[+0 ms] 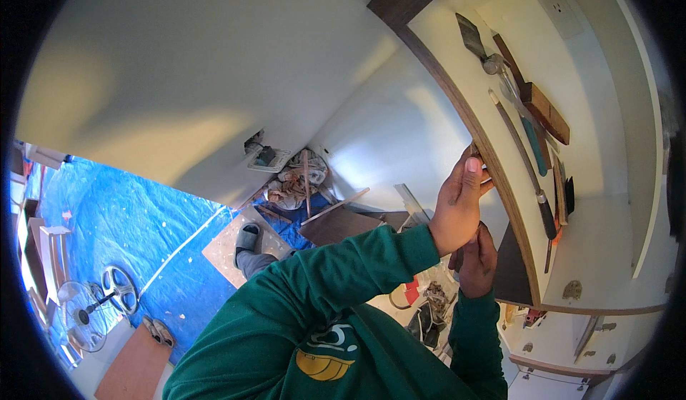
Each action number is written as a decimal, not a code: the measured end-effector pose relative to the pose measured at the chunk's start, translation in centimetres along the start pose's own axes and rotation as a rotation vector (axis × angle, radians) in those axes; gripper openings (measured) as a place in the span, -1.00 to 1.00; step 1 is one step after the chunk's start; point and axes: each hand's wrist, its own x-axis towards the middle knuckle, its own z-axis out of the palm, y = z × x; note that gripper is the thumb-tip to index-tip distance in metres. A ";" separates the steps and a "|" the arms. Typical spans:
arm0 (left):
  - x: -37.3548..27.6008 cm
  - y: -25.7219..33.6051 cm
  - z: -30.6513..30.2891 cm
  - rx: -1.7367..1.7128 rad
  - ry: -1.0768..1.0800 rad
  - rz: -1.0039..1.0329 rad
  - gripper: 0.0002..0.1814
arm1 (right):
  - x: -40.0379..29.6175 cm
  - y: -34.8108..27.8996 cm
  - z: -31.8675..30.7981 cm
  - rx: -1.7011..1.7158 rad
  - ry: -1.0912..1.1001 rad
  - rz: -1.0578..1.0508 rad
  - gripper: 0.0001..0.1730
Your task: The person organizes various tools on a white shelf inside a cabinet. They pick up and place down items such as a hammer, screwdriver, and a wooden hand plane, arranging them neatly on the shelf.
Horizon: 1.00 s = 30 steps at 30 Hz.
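My left hand (pixel 460 204) is raised to the wood-grain front edge (pixel 498 177) of a white cabinet. Its thumb points up and its fingertips touch the underside of that edge. Whether something thin sits between them is hard to make out. Just below, my right hand (pixel 478 263) has its fingers curled near the same edge; its grip is partly hidden. On the cabinet's pale surface lie a hammer (pixel 494 65) with a teal handle (pixel 536 145), a long tool with a black handle (pixel 545 215) and a brown wooden block (pixel 544 112).
Metal hinges (pixel 572 290) are fixed inside the cabinet. Wood offcuts (pixel 340 228) and a debris-filled bag (pixel 292 185) lie in the corner below. A blue tarp (pixel 187 250) covers the floor, with a pedestal fan (pixel 83 314) on the left. An electrical box (pixel 266 156) hangs from the wall opening.
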 end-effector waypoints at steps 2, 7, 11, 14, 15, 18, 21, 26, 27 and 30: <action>0.1 -0.1 0.0 -0.006 0.006 0.001 -0.39 | 0.2 -0.2 -0.1 -0.012 -0.002 0.005 -0.55; 0.4 0.2 0.1 -0.007 0.023 -0.025 -0.40 | 0.5 -0.3 -0.3 -0.051 -0.005 0.007 -0.52; 0.8 0.3 0.1 -0.013 0.034 -0.030 -0.41 | 0.9 -0.5 -0.7 -0.077 -0.044 0.025 -0.55; 0.9 0.2 0.0 -0.028 0.040 -0.022 -0.42 | 1.1 -0.7 -0.5 -0.070 -0.036 0.006 -0.56; 1.1 0.4 0.1 -0.025 0.043 -0.025 -0.42 | 1.3 -0.7 -0.5 -0.070 -0.040 0.002 -0.56; 1.2 0.3 0.1 -0.038 0.050 -0.019 -0.42 | 1.4 -0.4 -0.5 -0.062 -0.035 -0.009 -0.58; 1.5 0.2 -0.1 -0.055 0.047 -0.027 -0.43 | 1.7 -0.6 -0.6 -0.059 -0.024 -0.001 -0.59; 1.1 0.3 0.4 -0.052 0.083 -0.034 -0.41 | 1.4 -0.4 -1.2 -0.061 -0.037 0.017 -0.60; 0.8 0.0 0.6 -0.065 0.090 -0.027 -0.41 | 1.0 -0.6 -1.1 -0.069 -0.029 0.015 -0.61; 1.5 0.2 0.1 -0.067 0.083 -0.010 -0.40 | 1.7 -0.6 -0.6 -0.029 -0.018 0.023 -0.62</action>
